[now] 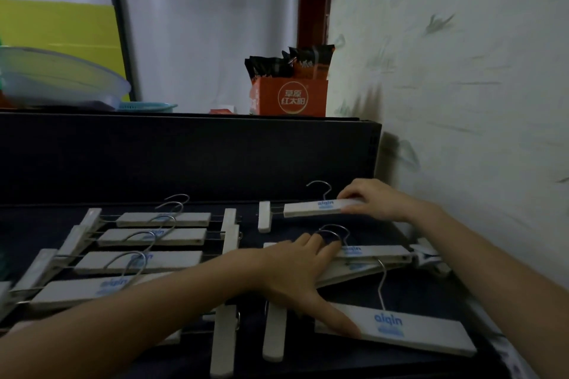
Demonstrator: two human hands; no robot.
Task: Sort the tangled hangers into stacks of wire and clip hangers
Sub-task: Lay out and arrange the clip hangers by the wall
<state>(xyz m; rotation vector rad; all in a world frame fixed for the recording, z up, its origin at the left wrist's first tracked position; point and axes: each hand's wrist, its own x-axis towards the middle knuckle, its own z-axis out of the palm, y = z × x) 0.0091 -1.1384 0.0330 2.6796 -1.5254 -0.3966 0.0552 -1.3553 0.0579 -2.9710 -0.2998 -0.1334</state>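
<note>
The dark surface (415, 289) carrying the hangers is closed in at the far edge by a dark upright panel (184, 157) and along the right edge by a pale patterned wall (462, 71), so the far right corner is tight. Bare surface shows in the middle, between the left rows and the right-hand hangers, and as a strip along the near right edge.

On the left half four white clip hangers (144, 261) lie in overlapping rows running from the far edge toward the near left corner, their metal hooks pointing to the far edge. Near the far right corner one clip hanger (311, 208) lies apart from them. The right hand (369, 197) rests on the right end of its bar, fingers curled over the top and closed on it; whether the thumb is under the bar cannot be told.

The left hand (295, 268) lies spread, palm down, fingers released and flat. Its fingertips (331, 248) rest at the hook and bar of a second clip hanger (378, 252), which lies on another tilted one beneath it, near the right edge. The thumb (338, 321) touches the left end of the nearest clip hanger (409, 332), by the near right corner.

Behind the panel stand an orange box (289, 97) of dark packets and a clear plastic basin (55, 77).
</note>
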